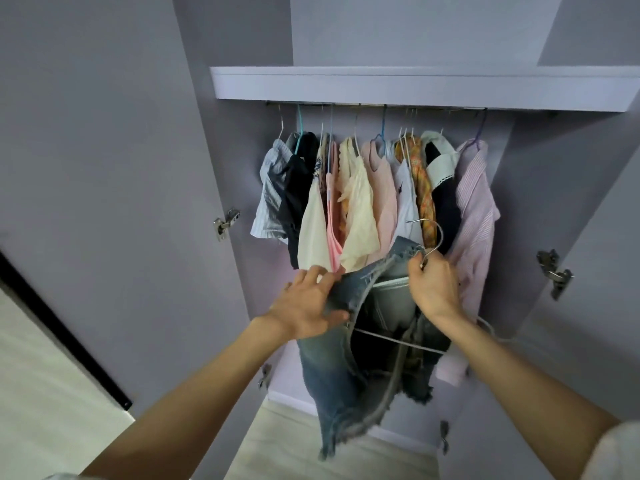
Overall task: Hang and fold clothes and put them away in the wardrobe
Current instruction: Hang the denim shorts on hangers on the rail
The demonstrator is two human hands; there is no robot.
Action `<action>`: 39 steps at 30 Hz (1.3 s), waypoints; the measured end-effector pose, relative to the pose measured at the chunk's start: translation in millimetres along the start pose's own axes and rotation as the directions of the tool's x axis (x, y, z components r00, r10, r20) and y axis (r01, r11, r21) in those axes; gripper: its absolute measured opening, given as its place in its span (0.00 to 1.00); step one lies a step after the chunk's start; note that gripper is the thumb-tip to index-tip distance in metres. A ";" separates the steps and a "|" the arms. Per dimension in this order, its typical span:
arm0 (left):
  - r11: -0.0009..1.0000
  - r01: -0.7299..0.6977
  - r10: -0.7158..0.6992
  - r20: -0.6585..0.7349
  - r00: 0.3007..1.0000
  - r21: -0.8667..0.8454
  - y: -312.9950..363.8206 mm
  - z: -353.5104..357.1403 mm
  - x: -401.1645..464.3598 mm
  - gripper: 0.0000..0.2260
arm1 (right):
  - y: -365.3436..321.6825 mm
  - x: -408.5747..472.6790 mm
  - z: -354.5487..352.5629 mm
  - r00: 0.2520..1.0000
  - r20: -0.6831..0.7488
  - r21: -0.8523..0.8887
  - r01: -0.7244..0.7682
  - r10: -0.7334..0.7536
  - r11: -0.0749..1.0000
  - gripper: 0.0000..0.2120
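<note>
A frayed blue denim garment (332, 375) hangs on a silver wire hanger (437, 237) in front of the open wardrobe. My left hand (308, 306) grips the denim's upper left edge. My right hand (433, 285) grips the hanger's neck together with the denim's top; the hook sticks up above it. The hanger's lower bar (391, 339) crosses the open garment. Behind, the wardrobe rail (381, 106) holds several hung clothes, from a striped grey top (270, 188) on the left to a pink striped shirt (476, 209) on the right.
A lilac shelf (415, 86) runs just above the rail. Both wardrobe doors stand open, the left door (104, 168) and the right door (595, 237), with metal hinges (225, 223) on the side walls. Pale floor (294, 445) lies below.
</note>
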State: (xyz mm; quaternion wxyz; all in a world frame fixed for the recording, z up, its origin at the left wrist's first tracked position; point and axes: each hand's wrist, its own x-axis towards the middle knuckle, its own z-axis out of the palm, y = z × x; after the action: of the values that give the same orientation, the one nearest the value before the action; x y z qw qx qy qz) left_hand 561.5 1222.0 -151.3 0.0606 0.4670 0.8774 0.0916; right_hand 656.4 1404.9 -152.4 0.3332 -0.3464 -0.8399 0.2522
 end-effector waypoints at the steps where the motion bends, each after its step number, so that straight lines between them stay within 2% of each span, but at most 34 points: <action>1: 1.000 0.000 0.001 -0.082 0.997 0.012 1.3 1.7 2.8 0.29 | -4.6 -1.1 -0.3 1.000 0.011 0.040 0.009 -0.009 0.999 0.14; 3: 0.998 -0.039 0.046 -0.146 0.988 0.051 7.3 7.2 10.9 0.27 | -11.8 -0.8 -0.4 0.999 0.024 0.106 0.020 -0.023 0.994 0.12; 5: 0.994 -0.071 0.085 -0.185 0.979 0.082 13.7 13.6 18.7 0.21 | -15.6 0.9 -1.2 0.998 0.061 0.197 0.002 -0.014 0.980 0.13; 8: 0.989 -0.142 0.145 -0.318 0.937 0.033 10.3 14.5 23.9 0.11 | -16.0 3.3 -8.6 0.972 0.225 0.363 -0.145 0.065 0.920 0.14; 10: 0.972 -0.235 0.209 -0.373 0.904 -0.025 8.0 13.0 23.4 0.08 | -14.7 6.3 -19.9 0.901 0.429 0.435 -0.267 0.063 0.860 0.11; 12: 0.955 -0.289 0.242 -0.399 0.884 -0.062 5.6 7.3 21.2 0.11 | -10.7 11.8 -34.8 0.804 0.594 0.397 -0.292 -0.002 0.870 0.14; 14: 0.959 -0.279 0.229 -0.434 0.871 -0.054 -1.2 -2.0 18.9 0.16 | -1.4 15.8 -47.2 0.717 0.695 0.342 -0.260 -0.057 0.903 0.15; 16: 0.974 -0.218 0.161 -0.487 0.859 -0.063 -12.1 -14.1 15.8 0.22 | 9.9 19.9 -53.7 0.671 0.740 0.319 -0.277 -0.055 0.906 0.12; 17: 0.982 -0.180 0.135 -0.480 0.867 -0.049 -17.4 -19.0 13.3 0.26 | 13.8 21.4 -53.8 0.671 0.740 0.287 -0.256 -0.044 0.923 0.10; 18: 0.986 -0.164 0.146 -0.455 0.878 -0.001 -21.1 -22.0 10.4 0.30 | 16.0 22.4 -51.6 0.683 0.729 0.218 -0.172 -0.043 0.961 0.08; 20: 0.977 -0.171 0.210 -0.403 0.891 0.131 -24.6 -23.5 0.8 0.36 | 17.6 25.8 -41.7 0.727 0.682 -0.055 0.160 -0.080 0.986 0.09; 21: 0.966 -0.180 0.241 -0.399 0.885 0.184 -25.1 -23.2 -1.7 0.37 | 17.4 26.5 -37.5 0.756 0.644 -0.221 0.329 -0.116 0.918 0.10; 23: 0.947 -0.198 0.292 -0.418 0.860 0.254 -28.5 -22.4 -6.1 0.33 | 16.4 20.3 -28.8 0.817 0.538 -0.423 0.475 -0.207 0.772 0.05; 26: 0.930 -0.201 0.324 -0.428 0.844 0.306 -30.8 -27.1 -9.9 0.18 | 20.0 15.2 -15.7 0.846 0.455 -0.500 0.501 -0.278 0.707 0.09; 28: 0.908 -0.189 0.353 -0.441 0.825 0.374 -32.3 -28.8 -13.6 0.12 | 25.9 18.4 -8.7 0.857 0.433 -0.507 0.487 -0.278 0.712 0.11; 31: 0.898 -0.099 0.319 -0.477 0.819 0.430 -40.5 -27.7 -17.5 0.11 | 38.0 25.2 -4.7 0.894 0.403 -0.523 0.399 -0.193 0.753 0.13; 35: 0.910 -0.008 0.238 -0.506 0.829 0.414 -55.8 -26.9 -23.4 0.11 | 52.0 33.9 -15.3 0.932 0.360 -0.562 0.251 -0.041 0.788 0.15; 37: 0.936 0.065 0.135 -0.527 0.839 0.345 -58.3 -29.8 -27.4 0.09 | 57.3 42.2 -23.7 0.937 0.350 -0.530 0.205 -0.008 0.823 0.14; 39: 0.963 0.158 -0.014 -0.546 0.837 0.217 -56.2 -34.0 -26.8 0.11 | 57.7 48.0 -26.6 0.930 0.367 -0.478 0.214 -0.028 0.852 0.13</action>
State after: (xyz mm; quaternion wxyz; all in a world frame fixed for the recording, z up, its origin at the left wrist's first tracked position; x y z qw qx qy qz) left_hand 524.4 1165.4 -129.9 -0.2448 0.3860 0.8833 0.1040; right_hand 673.9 1482.4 -154.4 0.0921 -0.3177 -0.9420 0.0561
